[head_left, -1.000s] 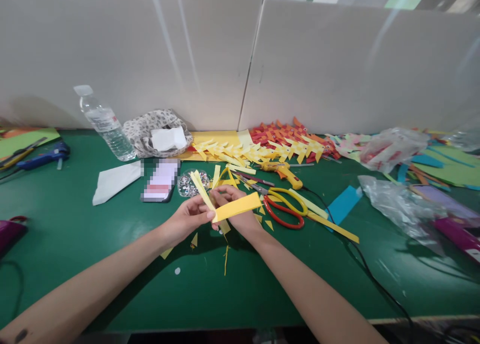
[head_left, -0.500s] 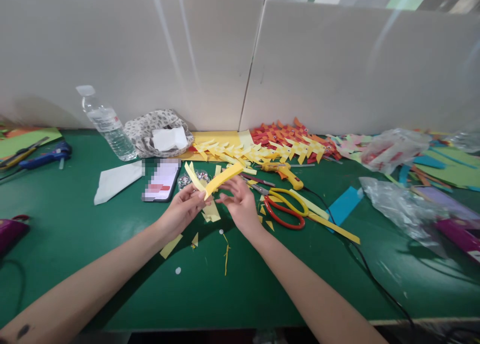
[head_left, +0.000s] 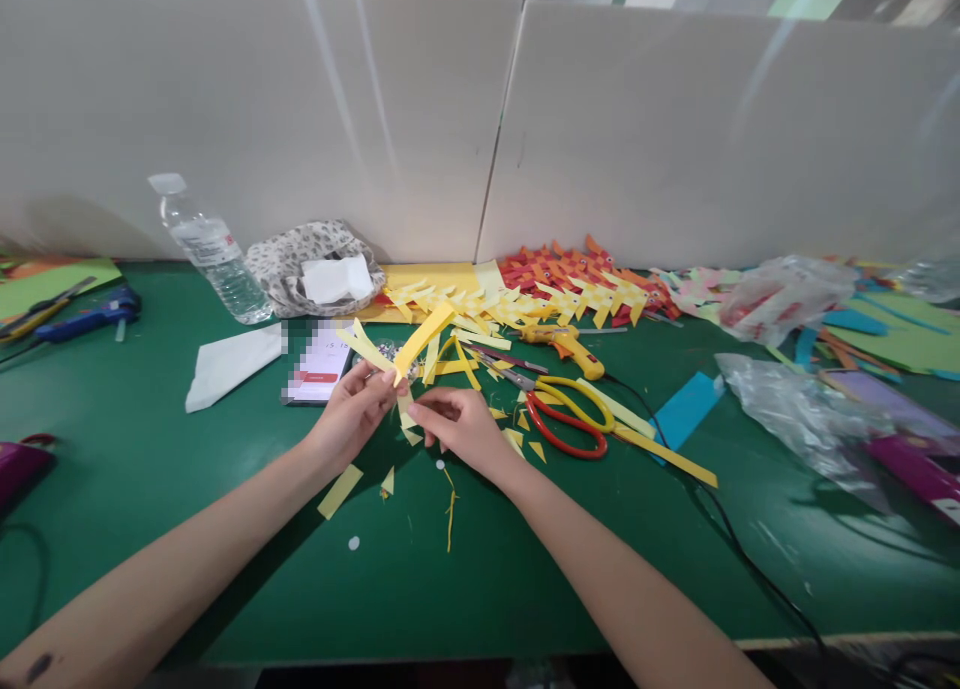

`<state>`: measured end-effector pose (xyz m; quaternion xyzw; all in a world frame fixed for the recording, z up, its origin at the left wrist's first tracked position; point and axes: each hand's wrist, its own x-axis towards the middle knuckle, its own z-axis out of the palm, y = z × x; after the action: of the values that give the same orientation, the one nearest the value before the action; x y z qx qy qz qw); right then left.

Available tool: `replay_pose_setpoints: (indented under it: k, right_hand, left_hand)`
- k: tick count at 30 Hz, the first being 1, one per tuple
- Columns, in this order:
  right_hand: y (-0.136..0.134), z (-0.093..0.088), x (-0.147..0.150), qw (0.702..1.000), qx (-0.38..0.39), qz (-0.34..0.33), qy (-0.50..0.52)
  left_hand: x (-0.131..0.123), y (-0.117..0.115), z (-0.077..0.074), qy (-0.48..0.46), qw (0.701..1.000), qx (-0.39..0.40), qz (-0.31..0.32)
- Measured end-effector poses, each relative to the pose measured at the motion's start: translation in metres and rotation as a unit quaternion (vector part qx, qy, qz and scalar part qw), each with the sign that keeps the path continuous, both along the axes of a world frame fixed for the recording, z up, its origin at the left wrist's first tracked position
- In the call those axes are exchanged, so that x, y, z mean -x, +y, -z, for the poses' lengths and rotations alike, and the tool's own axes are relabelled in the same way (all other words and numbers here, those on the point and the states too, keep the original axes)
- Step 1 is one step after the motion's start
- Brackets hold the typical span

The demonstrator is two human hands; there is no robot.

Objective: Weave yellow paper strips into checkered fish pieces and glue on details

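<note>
Left hand pinches yellow strips, curled right hand perhaps touching.

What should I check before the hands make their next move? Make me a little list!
1. Left hand has a grip on the yellow paper strips: ok.
2. Right hand touches the strips' lower end: cannot tell; its fingertips are right beside it.
3. Scissors lie apart from both hands: ok.
4. Glue gun lies apart from both hands: ok.
5. Glue gun is cool: cannot tell.
6. Table is free of paper scraps near the hands: not ok; several lie there.
</note>
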<state>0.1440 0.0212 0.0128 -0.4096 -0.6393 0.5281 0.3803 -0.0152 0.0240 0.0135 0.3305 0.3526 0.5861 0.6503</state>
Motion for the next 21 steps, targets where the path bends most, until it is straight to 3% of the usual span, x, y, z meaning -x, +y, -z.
replay_pose_setpoints:
  k: [4,10,21]
  right_hand:
    - [0.003,0.0,0.002,0.997,0.065,-0.028,0.04]
    - [0.016,0.0,-0.002,0.978,0.016,0.155,0.139]
    - [0.016,-0.005,-0.004,0.953,-0.042,0.251,0.162]
  left_hand:
    - [-0.001,0.0,0.002,0.022,1.0,-0.007,0.016]
    - [0.001,0.002,0.006,0.054,0.998,-0.004,-0.039]
    - [0.0,0.001,0.008,0.117,0.992,0.02,-0.043]
